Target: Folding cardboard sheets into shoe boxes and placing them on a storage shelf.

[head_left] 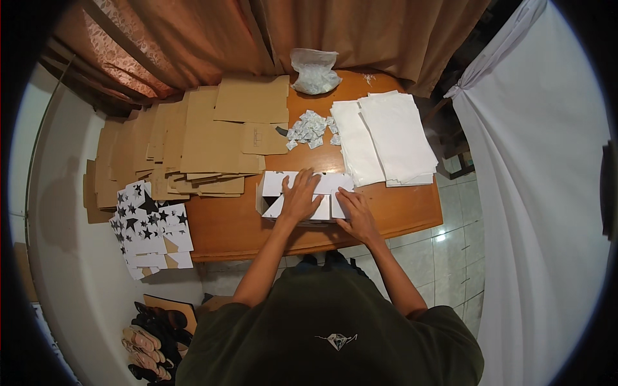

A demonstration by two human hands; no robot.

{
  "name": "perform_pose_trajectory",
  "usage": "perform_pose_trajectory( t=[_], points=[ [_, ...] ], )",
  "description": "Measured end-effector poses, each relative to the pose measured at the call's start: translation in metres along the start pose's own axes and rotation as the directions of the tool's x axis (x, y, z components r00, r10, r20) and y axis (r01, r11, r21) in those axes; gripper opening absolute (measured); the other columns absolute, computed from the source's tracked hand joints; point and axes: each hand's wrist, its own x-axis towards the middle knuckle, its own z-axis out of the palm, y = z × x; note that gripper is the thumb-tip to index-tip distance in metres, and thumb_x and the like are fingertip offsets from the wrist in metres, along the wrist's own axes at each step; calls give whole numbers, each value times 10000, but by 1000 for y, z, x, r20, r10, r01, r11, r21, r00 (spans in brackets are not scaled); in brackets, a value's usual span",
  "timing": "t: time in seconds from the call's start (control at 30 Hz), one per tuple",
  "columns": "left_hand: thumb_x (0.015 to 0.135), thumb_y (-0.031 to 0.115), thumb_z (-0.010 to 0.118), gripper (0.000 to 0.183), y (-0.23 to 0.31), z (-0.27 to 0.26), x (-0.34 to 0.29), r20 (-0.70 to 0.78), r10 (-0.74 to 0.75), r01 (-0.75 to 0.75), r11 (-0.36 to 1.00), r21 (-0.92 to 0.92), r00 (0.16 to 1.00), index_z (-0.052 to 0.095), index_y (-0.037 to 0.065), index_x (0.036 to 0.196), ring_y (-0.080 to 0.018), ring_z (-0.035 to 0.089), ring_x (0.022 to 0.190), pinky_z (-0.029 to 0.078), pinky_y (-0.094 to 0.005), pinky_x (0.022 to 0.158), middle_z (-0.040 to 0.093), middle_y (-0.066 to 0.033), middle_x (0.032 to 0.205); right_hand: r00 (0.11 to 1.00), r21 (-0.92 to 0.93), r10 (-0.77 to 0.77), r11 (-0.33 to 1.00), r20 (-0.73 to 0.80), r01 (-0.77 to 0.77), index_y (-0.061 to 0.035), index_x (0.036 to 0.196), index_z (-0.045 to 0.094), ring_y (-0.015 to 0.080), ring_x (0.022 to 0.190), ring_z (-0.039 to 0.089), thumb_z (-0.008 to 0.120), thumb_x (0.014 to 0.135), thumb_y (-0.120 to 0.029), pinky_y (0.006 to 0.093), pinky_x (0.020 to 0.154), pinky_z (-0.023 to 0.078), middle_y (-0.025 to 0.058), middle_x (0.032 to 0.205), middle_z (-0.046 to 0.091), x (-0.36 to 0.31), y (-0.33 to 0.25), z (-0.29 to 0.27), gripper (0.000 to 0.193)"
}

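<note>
A white cardboard box (277,184) lies near the front edge of the table, its flaps partly folded over the top. At its left end a dark gap shows between the flaps. My left hand (300,198) rests on top of the box with its fingers spread across the flaps. On the right end, my right hand (357,215) presses on a flap, fingers stretched forward and the thumb apart on the near side. Neither hand wraps around anything. What lies inside the box is hidden.
Stacked flat brown cardboard (219,145) covers the table's left side. Star-printed white sheets (151,225) overhang the left edge. Small white packets (309,130) lie beyond the box, near a clear plastic bag (315,74). White sheets (399,138) are piled at right. Shoes (151,341) stand at lower left.
</note>
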Motion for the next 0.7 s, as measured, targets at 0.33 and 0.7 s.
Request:
perform_pose_trajectory(
  t=[0.33, 0.7],
  points=[
    [1029, 356, 535, 460, -19, 26, 2, -59, 97, -94, 994, 47, 994, 536, 144, 1437, -242, 343, 1494, 141, -685, 1152, 461, -89, 1558, 988, -121, -123, 983, 98, 134, -98, 1434, 517, 420, 1294, 450, 706, 877, -172, 504, 1092, 412, 59, 1524, 485, 1, 5, 3, 592],
    [1029, 333, 542, 461, -16, 25, -4, -62, 89, -83, 993, 82, 994, 530, 146, 1450, -238, 323, 1505, 141, -671, 1159, 456, -77, 1567, 988, -221, -30, 973, 153, 64, -175, 1482, 497, 434, 1381, 366, 604, 979, -369, 579, 1145, 294, 147, 1585, 368, -3, -1, 14, 550]
  ],
)
